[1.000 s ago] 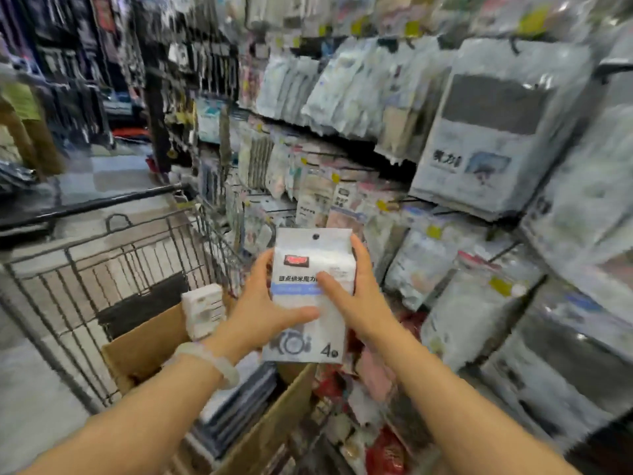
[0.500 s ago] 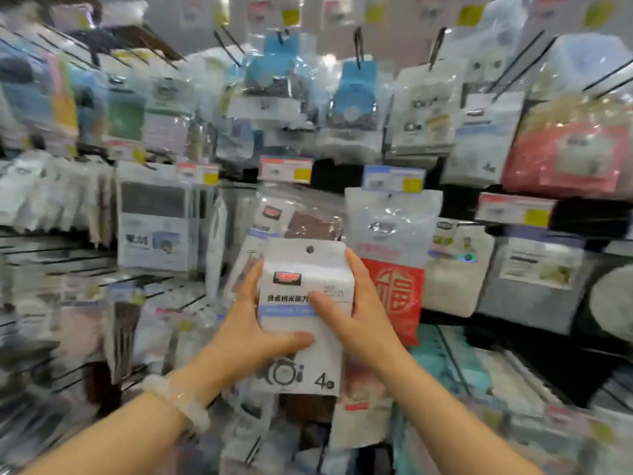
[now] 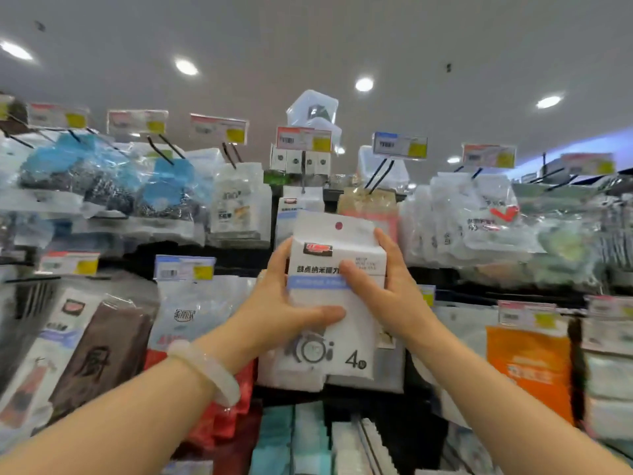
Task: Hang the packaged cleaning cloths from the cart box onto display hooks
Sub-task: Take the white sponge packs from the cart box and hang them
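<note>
A white package of cleaning cloths with a red logo, a blue band and a "4" is held upright in front of the display wall. My left hand grips its left side, thumb across the front. My right hand grips its right side, thumb on the blue band. The hang hole at the package's top sits just below a matching white package that hangs on a top-row hook. The cart box is out of view.
Rows of hooks carry bagged goods: blue scrubbers at upper left, white bags at upper right, a brown cloth pack at lower left, an orange pack at lower right. Price tags stick out above the hooks.
The view has swung from the cart and box up to the top rows of the display. Both hands have raised the package toward the upper hook, grip unchanged.
</note>
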### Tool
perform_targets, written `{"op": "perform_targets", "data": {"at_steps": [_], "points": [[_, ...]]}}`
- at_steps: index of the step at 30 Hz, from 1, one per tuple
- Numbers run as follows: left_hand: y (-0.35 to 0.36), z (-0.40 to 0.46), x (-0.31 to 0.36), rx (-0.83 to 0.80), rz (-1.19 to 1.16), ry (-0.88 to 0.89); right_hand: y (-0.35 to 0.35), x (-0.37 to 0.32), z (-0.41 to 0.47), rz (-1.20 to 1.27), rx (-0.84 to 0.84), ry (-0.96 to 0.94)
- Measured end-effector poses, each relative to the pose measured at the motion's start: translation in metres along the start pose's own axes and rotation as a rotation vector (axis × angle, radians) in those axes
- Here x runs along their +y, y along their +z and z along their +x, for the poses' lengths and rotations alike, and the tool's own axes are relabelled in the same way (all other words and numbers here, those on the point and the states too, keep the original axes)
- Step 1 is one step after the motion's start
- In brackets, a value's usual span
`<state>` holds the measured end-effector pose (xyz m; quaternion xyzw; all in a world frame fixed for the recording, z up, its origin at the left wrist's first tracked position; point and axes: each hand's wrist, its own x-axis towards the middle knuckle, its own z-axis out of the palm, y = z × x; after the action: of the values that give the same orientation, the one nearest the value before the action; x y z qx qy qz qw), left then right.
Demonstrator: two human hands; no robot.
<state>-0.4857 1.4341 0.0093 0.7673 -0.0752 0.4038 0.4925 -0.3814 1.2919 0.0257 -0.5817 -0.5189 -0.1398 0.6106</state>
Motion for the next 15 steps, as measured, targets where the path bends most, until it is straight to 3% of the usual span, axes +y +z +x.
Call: {"op": "perform_targets", "data": {"at_steps": [15], "points": [[-0.065,0.129,-0.010,-0.006,0.019,-0.015,0.033,0.031,0.152,0.025,-0.041,-0.009]]}}
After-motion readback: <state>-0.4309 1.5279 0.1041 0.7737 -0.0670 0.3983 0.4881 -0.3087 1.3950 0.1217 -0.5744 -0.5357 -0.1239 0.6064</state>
